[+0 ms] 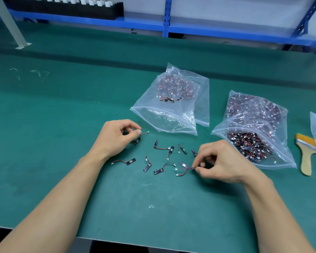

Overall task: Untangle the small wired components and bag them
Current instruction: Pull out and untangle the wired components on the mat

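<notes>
From the head we see our left hand (117, 137) pinching one wired component (138, 140) and our right hand (224, 161) pinching a tangled pair (184, 168), with loose components (162, 148) scattered between them on the green tabletop (62, 125), just before the clear bags (164, 119).

loose components (159, 157) on mat (62, 110), two bags (171, 110) behind, brush (306, 154) far right

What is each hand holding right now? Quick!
Left hand: pinching one wired component.
Right hand: pinching a tangled pair of components.
</notes>
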Demonstrator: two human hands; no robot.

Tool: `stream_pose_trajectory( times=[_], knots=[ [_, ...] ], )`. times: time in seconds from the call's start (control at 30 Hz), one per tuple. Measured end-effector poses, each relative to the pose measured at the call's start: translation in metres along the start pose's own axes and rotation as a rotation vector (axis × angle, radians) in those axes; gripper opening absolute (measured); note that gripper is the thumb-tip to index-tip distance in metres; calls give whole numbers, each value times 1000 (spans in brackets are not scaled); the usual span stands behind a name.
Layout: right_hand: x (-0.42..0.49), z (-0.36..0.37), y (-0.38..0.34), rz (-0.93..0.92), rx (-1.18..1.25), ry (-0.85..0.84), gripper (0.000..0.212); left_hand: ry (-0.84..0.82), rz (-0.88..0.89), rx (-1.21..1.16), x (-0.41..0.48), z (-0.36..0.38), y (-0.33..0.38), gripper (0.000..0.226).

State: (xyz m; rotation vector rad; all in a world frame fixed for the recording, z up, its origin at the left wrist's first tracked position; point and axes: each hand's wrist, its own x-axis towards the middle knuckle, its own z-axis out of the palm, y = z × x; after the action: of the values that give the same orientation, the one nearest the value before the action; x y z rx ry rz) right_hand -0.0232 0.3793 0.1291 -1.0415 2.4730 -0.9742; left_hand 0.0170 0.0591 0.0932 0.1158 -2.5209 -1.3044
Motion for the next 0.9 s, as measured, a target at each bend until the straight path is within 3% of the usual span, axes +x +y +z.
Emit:
stream_pose_trajectory(
  times=[0.43, 0.6, 0.9],
  knots=[
    [-2, -3, 15, 25, 62, 70, 39, 3, -28, -10, 0, 1, 0, 11],
    [3, -1, 21, -8, 145, 278, 41, 12, -36, -13, 1, 0, -1, 13],
    [15, 6, 36, 148, 270, 588, 25, 64, -78, -25, 4, 2, -5, 15]
  ],
)
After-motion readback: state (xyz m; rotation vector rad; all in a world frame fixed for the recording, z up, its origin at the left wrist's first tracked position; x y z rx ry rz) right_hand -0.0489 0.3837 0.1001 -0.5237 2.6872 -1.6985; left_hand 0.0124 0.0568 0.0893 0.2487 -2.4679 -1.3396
